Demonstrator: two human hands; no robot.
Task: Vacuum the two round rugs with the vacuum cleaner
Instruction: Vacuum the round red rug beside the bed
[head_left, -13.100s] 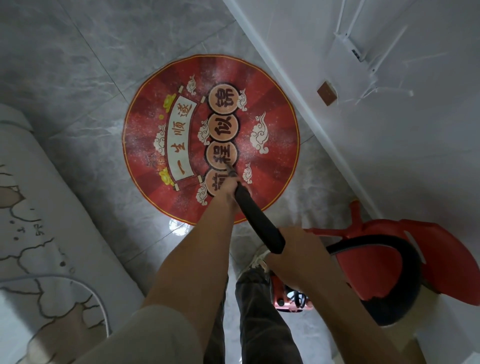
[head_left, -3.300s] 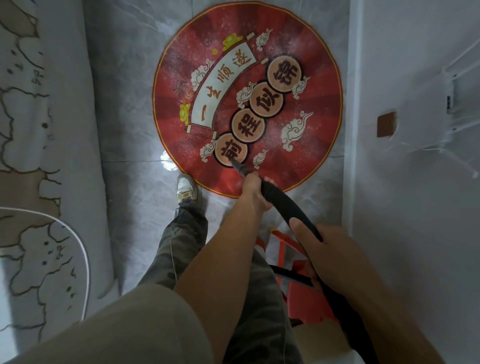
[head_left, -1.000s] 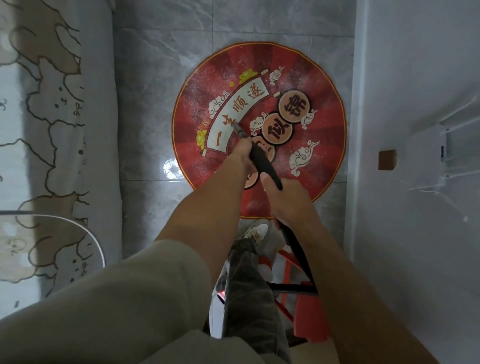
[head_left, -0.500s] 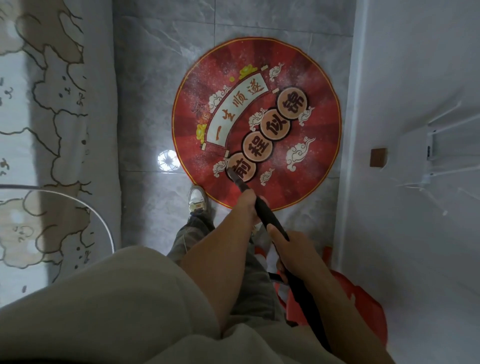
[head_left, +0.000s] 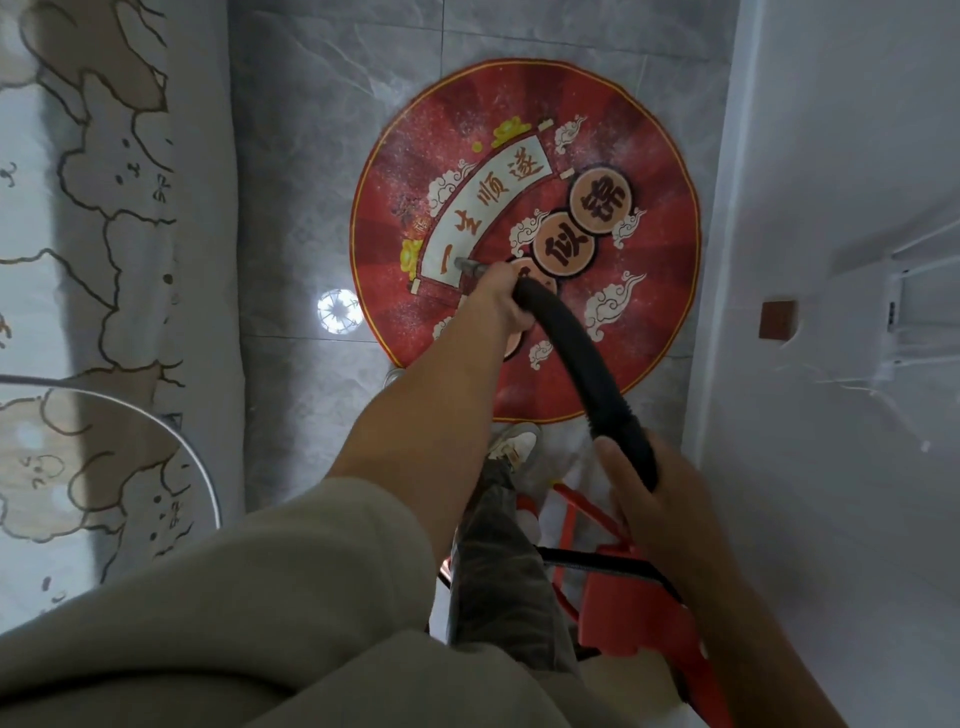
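Note:
A round red rug (head_left: 649, 171) with a white scroll, cloud motifs and round character medallions lies on the grey tiled floor. My left hand (head_left: 501, 293) grips the front end of the black vacuum hose (head_left: 587, 364), just behind the grey nozzle tip (head_left: 467, 266). The nozzle rests on the lower end of the white scroll. My right hand (head_left: 654, 499) holds the hose further back, below the rug's near edge. The red vacuum body (head_left: 628, 613) stands on the floor beside my right leg. Only one rug is in view.
A bed (head_left: 104, 260) with a cream patterned cover runs along the left. A white wall (head_left: 831, 208) with a small brown square (head_left: 777, 319) and a white fitting closes the right. My shoe (head_left: 514, 447) stands at the rug's near edge. A light glare (head_left: 337, 310) marks the tiles.
The nozzle has moved up and left, from the lowest medallion onto the white scroll. My left arm has stretched forward. My right hand has slid further back along the hose.

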